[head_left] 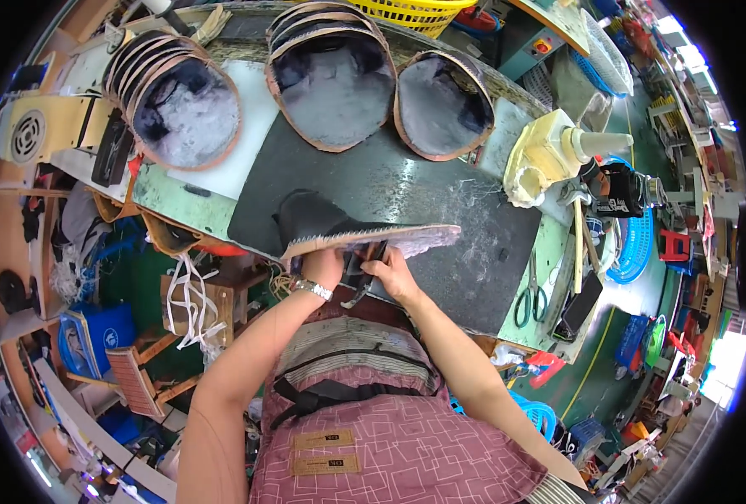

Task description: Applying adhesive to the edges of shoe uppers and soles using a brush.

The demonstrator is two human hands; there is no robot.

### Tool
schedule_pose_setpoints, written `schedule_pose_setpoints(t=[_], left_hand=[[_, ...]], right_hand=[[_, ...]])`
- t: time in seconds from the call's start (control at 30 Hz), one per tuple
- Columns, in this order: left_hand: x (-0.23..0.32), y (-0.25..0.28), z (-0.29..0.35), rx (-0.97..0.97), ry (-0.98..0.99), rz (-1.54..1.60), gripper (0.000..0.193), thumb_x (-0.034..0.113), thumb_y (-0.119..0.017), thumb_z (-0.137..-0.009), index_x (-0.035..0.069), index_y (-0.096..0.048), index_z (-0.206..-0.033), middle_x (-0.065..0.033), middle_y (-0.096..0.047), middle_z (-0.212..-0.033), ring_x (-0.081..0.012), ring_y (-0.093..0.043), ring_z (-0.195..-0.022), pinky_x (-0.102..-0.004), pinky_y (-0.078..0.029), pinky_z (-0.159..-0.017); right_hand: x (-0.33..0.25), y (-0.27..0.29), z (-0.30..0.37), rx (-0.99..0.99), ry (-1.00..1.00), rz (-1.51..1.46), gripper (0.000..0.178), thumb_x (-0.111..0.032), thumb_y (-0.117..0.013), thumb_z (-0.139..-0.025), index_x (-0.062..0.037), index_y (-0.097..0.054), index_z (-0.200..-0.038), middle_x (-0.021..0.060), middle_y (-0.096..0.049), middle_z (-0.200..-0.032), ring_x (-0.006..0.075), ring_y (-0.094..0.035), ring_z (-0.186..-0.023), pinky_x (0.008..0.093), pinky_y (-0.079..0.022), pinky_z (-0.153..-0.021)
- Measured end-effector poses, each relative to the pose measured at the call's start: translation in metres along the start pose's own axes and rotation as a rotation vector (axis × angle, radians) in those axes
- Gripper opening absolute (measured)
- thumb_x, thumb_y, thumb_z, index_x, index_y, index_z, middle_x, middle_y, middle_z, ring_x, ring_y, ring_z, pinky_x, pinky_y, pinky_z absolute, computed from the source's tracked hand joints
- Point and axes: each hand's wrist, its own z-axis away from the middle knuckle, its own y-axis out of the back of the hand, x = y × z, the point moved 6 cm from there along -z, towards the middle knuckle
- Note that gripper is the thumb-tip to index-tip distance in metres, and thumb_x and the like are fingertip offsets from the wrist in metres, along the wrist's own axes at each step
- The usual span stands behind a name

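One black piece [310, 214] — just beyond both hands [323, 269] [394, 275]

The pale green surface [190, 198] carries a large dark mat [494, 231] across its middle, scuffed and dusted with pale marks, and a white sheet [256, 118] toward the far left. Along the far side stand a left stack [186, 113], a middle stack [332, 92] and a right stack [444, 109] of dark, rounded pieces. Green-handled scissors [522, 307] lie at near right, beside a black case [578, 307].
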Motion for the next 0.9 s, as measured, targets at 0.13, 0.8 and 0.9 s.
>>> schedule_pose_setpoints(t=[0.13,0.8,0.9], left_hand=[[0.039,0.029,0.031,0.413,-0.589,-0.272,0.031,0.006,-0.054,-0.069,0.006,-0.055,-0.100,-0.0121,-0.049,-0.101,-0.0353,-0.052,-0.082,-0.0447,-0.046,-0.065],[0.043,-0.005,0.026,0.323,-0.537,-0.430,0.018,0.007,-0.055,-0.065,0.005,-0.048,-0.081,-0.0122,-0.049,-0.088,-0.0278,-0.051,-0.076,-0.0379,-0.047,-0.064],[0.036,0.001,0.004,0.131,-0.406,-0.291,0.011,0.013,-0.049,-0.076,0.005,-0.055,-0.079,-0.0142,-0.056,-0.083,-0.0293,-0.055,-0.078,-0.0397,-0.045,-0.067]], right_hand=[[-0.018,-0.006,0.003,-0.032,-0.070,0.117,0.016,-0.013,-0.058,-0.066,-0.0015,-0.047,-0.062,-0.0004,-0.045,-0.061,0.0103,-0.044,-0.065,0.0262,-0.039,-0.068],[-0.034,0.034,0.030,0.005,-0.017,0.023,0.016,-0.018,-0.057,-0.067,-0.0032,-0.051,-0.066,0.0020,-0.051,-0.065,0.0092,-0.045,-0.061,0.0228,-0.036,-0.057],[-0.064,0.031,0.048,0.205,0.091,0.016,0.014,-0.013,-0.059,-0.070,-0.0024,-0.050,-0.068,0.0059,-0.056,-0.071,0.0125,-0.051,-0.068,0.0239,-0.040,-0.065]])
